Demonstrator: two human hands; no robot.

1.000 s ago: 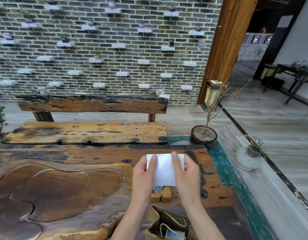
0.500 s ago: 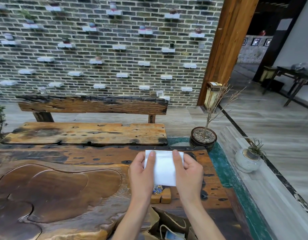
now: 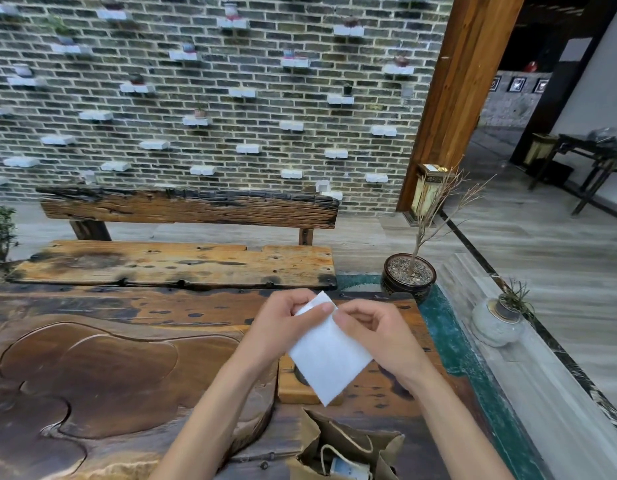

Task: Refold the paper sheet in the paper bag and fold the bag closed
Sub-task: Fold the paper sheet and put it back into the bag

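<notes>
A white folded paper sheet [image 3: 329,355] hangs tilted above the wooden table, one corner pointing down. My left hand [image 3: 286,323] pinches its upper left edge and my right hand [image 3: 376,336] pinches its upper right edge; both hold it in the air. Below, at the bottom edge of the view, the brown paper bag [image 3: 345,445] stands open with its cord handles loose and something pale inside.
The carved dark wooden table [image 3: 109,368] has a sunken tray area at left. A small wooden block [image 3: 293,389] lies under the sheet. A wooden bench [image 3: 168,261] stands behind. A potted bare shrub [image 3: 409,275] and a pale round vase [image 3: 495,323] sit at right.
The sheet was held flat and square between both hands; now it is turned diagonally, hanging lower with one corner down. My fingers have shifted to its top corner.
</notes>
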